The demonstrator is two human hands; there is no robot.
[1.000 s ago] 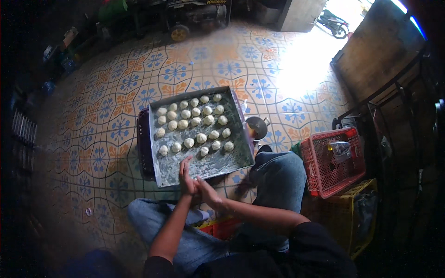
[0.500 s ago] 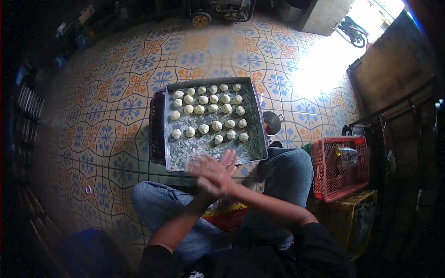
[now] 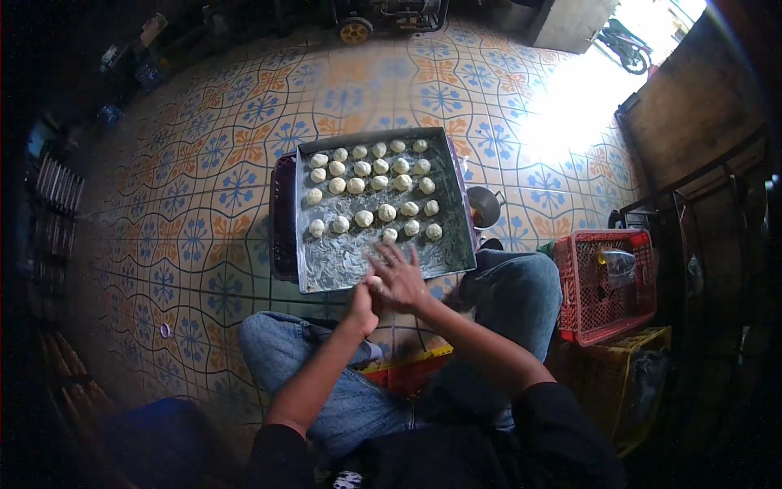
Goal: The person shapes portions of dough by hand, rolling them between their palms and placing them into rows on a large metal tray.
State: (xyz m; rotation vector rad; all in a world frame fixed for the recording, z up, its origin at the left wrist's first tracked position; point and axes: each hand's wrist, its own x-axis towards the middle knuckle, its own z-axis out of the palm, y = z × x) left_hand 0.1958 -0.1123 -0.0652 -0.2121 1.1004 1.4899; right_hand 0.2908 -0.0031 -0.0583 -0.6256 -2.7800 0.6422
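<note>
A square, floury metal tray (image 3: 326,261) lies in front of me with several rows of round white dough balls (image 3: 363,217). It rests on a dark purple crate (image 3: 283,220). My left hand (image 3: 362,306) is over the tray's near edge with a small pale dough ball (image 3: 375,282) in it. My right hand (image 3: 401,277) lies over the left one, partly covering it, its fingers spread and slightly blurred above the tray.
A pot (image 3: 487,213) stands right of the tray. A red basket (image 3: 595,301) with a plastic bag sits at my right on a yellow crate (image 3: 603,375). A wheeled machine (image 3: 383,20) stands at the back, a wooden panel (image 3: 684,98) at right, a motorbike (image 3: 623,49) in the doorway.
My hands have shifted from pressed together with straight fingers; my right hand's fingers now spread higher over the left, and a pale ball shows between them. The view has shifted slightly.
</note>
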